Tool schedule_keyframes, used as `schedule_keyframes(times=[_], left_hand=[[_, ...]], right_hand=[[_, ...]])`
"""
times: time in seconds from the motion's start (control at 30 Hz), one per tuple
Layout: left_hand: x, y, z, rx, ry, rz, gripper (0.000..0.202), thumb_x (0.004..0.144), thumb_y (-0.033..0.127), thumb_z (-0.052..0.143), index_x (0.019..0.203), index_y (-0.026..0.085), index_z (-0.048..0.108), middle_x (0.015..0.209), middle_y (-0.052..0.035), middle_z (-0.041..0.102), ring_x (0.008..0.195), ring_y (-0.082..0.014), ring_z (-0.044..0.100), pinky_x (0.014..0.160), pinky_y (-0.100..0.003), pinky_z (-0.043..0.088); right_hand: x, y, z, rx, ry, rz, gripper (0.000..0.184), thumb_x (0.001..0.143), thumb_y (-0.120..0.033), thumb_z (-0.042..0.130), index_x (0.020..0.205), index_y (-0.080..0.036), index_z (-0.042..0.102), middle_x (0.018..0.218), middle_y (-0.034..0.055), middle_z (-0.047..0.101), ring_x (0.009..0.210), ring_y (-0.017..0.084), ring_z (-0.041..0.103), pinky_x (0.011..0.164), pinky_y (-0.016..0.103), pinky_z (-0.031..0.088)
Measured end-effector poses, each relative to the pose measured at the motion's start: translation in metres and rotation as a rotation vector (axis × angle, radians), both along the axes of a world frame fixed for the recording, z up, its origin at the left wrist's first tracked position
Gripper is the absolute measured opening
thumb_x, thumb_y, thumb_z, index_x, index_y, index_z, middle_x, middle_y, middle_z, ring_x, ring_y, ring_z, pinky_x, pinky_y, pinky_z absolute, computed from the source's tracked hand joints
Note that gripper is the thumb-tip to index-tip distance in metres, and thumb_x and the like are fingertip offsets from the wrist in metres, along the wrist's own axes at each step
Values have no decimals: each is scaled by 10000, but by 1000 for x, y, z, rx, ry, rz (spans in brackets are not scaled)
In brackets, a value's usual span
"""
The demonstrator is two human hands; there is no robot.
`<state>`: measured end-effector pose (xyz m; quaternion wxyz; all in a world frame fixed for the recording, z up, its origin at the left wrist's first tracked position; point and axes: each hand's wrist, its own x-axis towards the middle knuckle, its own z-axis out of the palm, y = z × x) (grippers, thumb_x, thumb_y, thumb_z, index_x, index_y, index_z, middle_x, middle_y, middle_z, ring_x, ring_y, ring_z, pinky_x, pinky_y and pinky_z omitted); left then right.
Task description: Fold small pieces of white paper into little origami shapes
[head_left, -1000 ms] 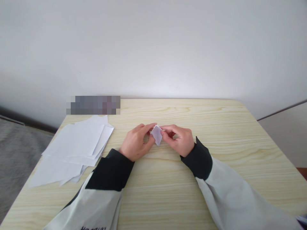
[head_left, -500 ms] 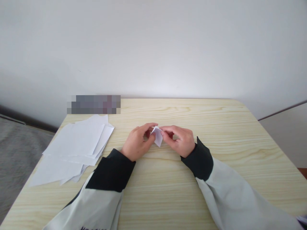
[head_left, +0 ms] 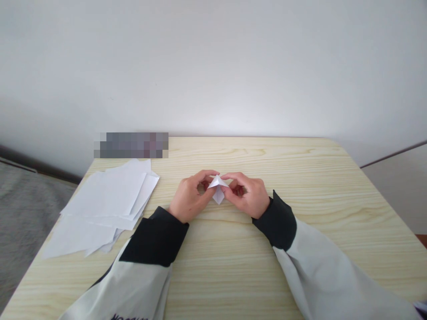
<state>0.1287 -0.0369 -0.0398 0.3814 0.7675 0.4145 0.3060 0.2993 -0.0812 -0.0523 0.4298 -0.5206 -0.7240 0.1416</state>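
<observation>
A small folded piece of white paper (head_left: 218, 181) is between my two hands, above the middle of the table. It has a pointed top, two slanting flaps and a lower point hanging below. My left hand (head_left: 193, 195) pinches its left side between thumb and fingers. On the right side, my right hand (head_left: 248, 193) grips it the same way, with the thumb at the flap's lower edge. Parts of the paper are hidden behind both thumbs.
Several loose white paper sheets (head_left: 106, 195) lie overlapped on the table's left side. Behind them is a blurred-out dark object (head_left: 131, 146). The pale wood table (head_left: 227, 275) meets a white wall (head_left: 233, 66) at its far edge.
The paper's top has opened out into two flaps spread left and right. My right thumb and fingers have shifted on its right side. My left hand has barely moved.
</observation>
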Motion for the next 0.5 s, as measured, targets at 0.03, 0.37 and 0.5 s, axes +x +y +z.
schedule_keyframes(times=[0.03, 0.37, 0.5], left_hand=[[0, 0, 0, 2, -5, -4, 271, 773, 216, 560, 1036, 173, 609, 782, 9, 702, 618, -109, 563, 627, -222, 427], [-1, 0, -1, 29, -2, -44, 324, 754, 211, 593, 1075, 167, 575, 870, -21, 707, 703, -129, 593, 679, -235, 434], [-2, 1, -3, -5, -62, -47, 322, 767, 222, 599, 1082, 160, 570, 894, -33, 703, 739, -140, 607, 669, -239, 438]], right_hand=[[0, 0, 0, -8, 1, 3, 193, 777, -223, 586, 965, -194, 618, 561, -60, 627, 403, 47, 494, 464, 141, 413], [0, 1, -1, 49, -42, -93, 206, 713, -124, 542, 891, -183, 627, 548, -58, 579, 445, 61, 516, 496, 155, 413], [0, 1, 0, 30, -21, -38, 206, 744, -132, 546, 929, -181, 622, 560, -59, 584, 453, 57, 516, 512, 151, 428]])
